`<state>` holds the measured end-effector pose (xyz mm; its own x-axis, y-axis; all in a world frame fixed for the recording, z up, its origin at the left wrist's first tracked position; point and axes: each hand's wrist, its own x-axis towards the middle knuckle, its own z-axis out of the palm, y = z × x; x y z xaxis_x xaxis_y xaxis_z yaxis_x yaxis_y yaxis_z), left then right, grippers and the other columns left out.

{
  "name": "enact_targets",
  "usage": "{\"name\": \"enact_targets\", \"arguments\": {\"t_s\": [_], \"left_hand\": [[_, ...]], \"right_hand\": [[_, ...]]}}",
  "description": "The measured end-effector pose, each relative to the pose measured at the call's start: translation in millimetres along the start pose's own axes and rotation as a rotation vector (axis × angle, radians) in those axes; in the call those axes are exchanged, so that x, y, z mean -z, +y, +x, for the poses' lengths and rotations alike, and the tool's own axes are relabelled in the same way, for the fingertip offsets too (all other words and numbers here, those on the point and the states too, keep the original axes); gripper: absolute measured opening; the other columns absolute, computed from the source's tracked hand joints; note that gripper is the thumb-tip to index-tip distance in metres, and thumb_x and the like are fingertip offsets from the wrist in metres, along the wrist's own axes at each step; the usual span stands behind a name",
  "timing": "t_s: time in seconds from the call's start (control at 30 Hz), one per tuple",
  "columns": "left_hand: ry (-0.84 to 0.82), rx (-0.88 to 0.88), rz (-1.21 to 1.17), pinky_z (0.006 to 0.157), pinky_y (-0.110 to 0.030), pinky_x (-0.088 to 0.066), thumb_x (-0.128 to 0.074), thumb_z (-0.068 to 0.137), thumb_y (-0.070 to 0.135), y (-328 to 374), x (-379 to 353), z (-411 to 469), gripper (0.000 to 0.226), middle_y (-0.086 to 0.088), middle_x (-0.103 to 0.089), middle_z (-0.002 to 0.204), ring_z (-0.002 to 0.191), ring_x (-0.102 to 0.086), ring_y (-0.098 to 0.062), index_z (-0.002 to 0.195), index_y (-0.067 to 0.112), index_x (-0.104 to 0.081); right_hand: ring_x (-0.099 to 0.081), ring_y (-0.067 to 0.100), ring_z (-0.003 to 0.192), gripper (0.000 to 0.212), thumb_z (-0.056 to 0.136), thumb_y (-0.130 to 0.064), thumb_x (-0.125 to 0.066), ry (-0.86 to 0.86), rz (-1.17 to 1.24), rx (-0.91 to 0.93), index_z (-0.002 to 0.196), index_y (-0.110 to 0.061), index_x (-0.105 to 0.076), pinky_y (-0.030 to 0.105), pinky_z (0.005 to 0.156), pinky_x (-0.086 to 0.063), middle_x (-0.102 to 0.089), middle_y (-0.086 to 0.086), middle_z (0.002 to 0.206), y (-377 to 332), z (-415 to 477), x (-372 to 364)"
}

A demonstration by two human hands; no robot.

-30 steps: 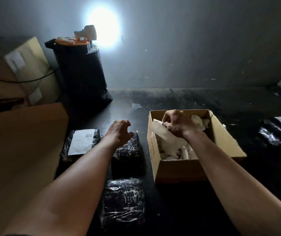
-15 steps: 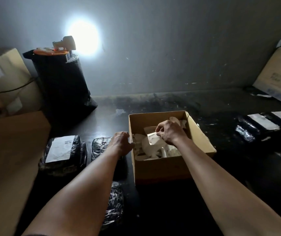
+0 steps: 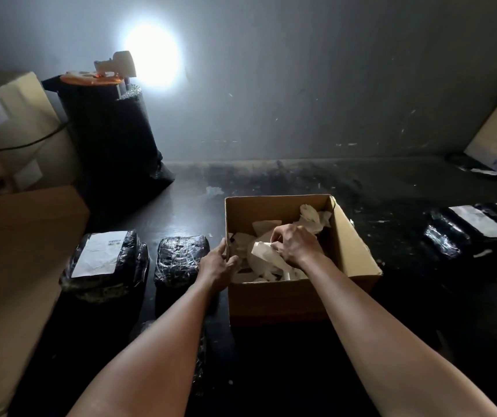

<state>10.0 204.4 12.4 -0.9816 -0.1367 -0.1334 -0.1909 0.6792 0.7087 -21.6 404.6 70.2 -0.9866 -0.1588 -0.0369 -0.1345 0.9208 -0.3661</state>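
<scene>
Works at a dark desk (image 3: 271, 182). Steadies an open cardboard box (image 3: 286, 299) standing on it, just right of a black wrapped parcel (image 3: 178, 257), with the left hand (image 3: 215, 267) curled over the box's left wall. Pinches a crumpled paper (image 3: 263, 252) inside the box with the right hand (image 3: 296, 245), fingers curled tight.
</scene>
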Motion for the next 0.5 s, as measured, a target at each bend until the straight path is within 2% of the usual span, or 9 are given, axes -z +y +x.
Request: {"name": "enact_targets", "arguments": {"t_s": [0.1,0.17,0.23,0.3,0.37,0.5], "left_hand": [[-0.033,0.018,-0.097,0.095,-0.039,-0.052,-0.065,0.091,0.035,-6,-2,4,0.073,-0.008,-0.069,0.122,0.11,-0.066,-0.023,0.152,0.036,-0.025],[-0.031,0.014,-0.146,0.096,-0.042,-0.052,-0.065,0.091,0.034,-9,-4,5,0.075,-0.006,-0.067,0.126,0.111,-0.066,-0.021,0.152,0.038,-0.022],[-0.007,0.006,-0.148,0.097,-0.039,-0.051,-0.064,0.093,0.031,-7,-4,2,0.072,-0.005,-0.065,0.129,0.114,-0.064,-0.02,0.152,0.036,-0.023],[0.005,0.0,-0.161,0.096,-0.034,-0.051,-0.063,0.094,0.029,-6,-5,1,0.07,-0.004,-0.064,0.13,0.115,-0.063,-0.019,0.152,0.034,-0.024],[0.004,-0.009,-0.16,0.097,-0.032,-0.049,-0.063,0.094,0.03,-6,-5,0,0.069,-0.005,-0.063,0.131,0.119,-0.061,-0.019,0.152,0.033,-0.025],[0.002,-0.019,-0.112,0.103,-0.037,-0.046,-0.062,0.094,0.032,-9,-6,4,0.07,-0.008,-0.06,0.135,0.125,-0.056,-0.022,0.153,0.033,-0.024]], "right_hand": [[-0.064,0.02,0.103,0.005,0.092,-0.03,-0.068,-0.014,-0.004,0.012,0.094,-0.027,-0.072,0.037,0.084,-0.053,-0.071,0.0,0.104,0,2,-4],[-0.056,0.02,0.114,0.009,0.092,-0.034,-0.067,0.017,-0.043,0.014,0.097,-0.03,-0.074,0.037,0.092,-0.046,-0.064,-0.002,0.114,1,1,-7],[-0.048,0.02,0.122,0.013,0.093,-0.038,-0.065,0.03,-0.08,0.008,0.099,-0.033,-0.075,0.041,0.099,-0.038,-0.058,-0.004,0.121,1,-1,-10],[-0.052,0.02,0.123,0.014,0.093,-0.037,-0.064,0.006,-0.08,-0.001,0.099,-0.031,-0.075,0.044,0.104,-0.034,-0.063,-0.005,0.122,3,-1,-12],[-0.06,0.02,0.115,0.014,0.092,-0.036,-0.065,-0.008,-0.086,0.001,0.097,-0.028,-0.076,0.042,0.101,-0.038,-0.07,-0.004,0.116,3,-1,-13],[-0.067,0.018,0.094,0.015,0.088,-0.037,-0.069,-0.003,-0.059,0.002,0.089,-0.024,-0.076,0.028,0.075,-0.048,-0.074,-0.002,0.101,4,0,-13]]}}
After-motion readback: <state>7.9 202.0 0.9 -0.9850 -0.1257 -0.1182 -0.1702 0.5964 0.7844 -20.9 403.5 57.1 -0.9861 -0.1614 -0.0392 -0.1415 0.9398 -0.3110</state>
